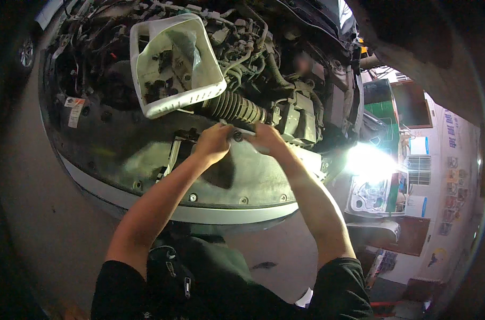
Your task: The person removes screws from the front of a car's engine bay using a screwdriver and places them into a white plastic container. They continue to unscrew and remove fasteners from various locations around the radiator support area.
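Observation:
Both arms reach over the dark plastic cover panel (264, 173) at the front of an open engine bay. My left hand (215, 141) is closed, fingers curled down at the panel's rear edge, just below the ribbed black air hose (234, 108). Close to its right, my right hand (267, 139) is also closed at that edge. A small dark round piece (238, 136) shows between the two hands. What the fingertips pinch is hidden. A white plastic bin (179, 101) rests tilted on the engine, holding small dark parts and a clear plastic bag (188, 48).
Hoses and engine parts (248, 48) fill the bay behind the hands. A bright work lamp (371, 162) glares at the right, beside a green cabinet (381, 109). The grey bumper edge (226, 214) runs between my body and the panel. A label (74, 111) hangs at the left.

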Available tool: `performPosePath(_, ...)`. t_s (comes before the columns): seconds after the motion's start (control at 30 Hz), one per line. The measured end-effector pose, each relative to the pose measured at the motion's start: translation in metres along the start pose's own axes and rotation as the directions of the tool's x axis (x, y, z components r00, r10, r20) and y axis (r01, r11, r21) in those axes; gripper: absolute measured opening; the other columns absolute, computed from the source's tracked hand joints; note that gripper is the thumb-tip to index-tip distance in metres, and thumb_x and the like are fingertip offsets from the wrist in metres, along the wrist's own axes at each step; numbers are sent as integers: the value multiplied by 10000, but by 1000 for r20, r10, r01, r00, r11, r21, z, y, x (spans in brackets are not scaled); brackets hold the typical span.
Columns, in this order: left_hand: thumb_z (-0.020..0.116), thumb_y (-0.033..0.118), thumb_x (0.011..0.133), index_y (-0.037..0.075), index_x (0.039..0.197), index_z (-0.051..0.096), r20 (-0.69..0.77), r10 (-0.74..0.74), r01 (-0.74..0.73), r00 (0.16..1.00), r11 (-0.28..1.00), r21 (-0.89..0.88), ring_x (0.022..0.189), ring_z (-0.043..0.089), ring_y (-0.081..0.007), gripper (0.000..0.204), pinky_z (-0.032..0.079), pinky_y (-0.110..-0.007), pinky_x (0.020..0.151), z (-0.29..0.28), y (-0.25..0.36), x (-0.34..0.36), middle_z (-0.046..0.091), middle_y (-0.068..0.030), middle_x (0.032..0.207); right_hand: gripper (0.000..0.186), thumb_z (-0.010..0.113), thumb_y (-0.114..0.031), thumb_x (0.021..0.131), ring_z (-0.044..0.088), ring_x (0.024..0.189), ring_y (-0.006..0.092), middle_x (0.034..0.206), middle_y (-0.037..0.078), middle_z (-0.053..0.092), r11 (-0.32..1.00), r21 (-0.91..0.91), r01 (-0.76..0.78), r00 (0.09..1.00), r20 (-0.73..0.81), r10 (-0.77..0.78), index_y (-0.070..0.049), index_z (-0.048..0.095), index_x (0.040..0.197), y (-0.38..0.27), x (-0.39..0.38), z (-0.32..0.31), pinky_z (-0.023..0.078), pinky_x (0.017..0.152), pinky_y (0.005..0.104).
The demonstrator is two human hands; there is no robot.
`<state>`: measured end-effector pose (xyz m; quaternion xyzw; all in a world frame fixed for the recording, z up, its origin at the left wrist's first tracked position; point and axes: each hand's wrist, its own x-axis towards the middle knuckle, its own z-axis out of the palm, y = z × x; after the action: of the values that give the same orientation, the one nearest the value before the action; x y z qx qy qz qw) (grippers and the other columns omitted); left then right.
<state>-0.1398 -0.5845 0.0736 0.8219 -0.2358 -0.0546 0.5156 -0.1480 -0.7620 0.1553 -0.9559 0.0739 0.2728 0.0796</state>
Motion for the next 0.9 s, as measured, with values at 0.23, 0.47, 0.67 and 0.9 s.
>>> performPosePath(0.23,619,98,771,54,870,642,305,156,-233,939,944,233,833,628,-364,111,512,-452,726,9,2,27,614,-148,888,298,473,-310,914,654,875,369,891,182,676,957,-283,60,998,-1,-63,-93,675,881,24,-24,23,522,739,467)
performPosePath(0.47,615,112,766,44,838,670,296,230,-289,927,941,175,822,641,-353,113,514,-451,724,10,0,32,640,-159,846,437,442,-432,946,664,860,373,894,179,690,958,-280,63,997,-20,-72,-101,727,918,16,-28,25,512,770,478)
performPosePath(0.67,617,103,743,39,807,669,331,257,-335,908,919,206,797,645,-366,104,514,-459,702,8,1,41,647,-167,820,252,513,-231,869,693,868,291,913,144,707,954,-298,32,999,-7,-35,-104,727,901,11,-20,29,549,743,401)
performPosePath(0.9,594,75,733,35,754,643,295,193,-278,936,919,279,782,650,-364,67,516,-464,680,20,5,40,646,-157,779,210,554,-204,838,699,869,267,935,119,713,939,-345,-15,997,71,42,-102,726,899,0,-17,18,554,760,391)
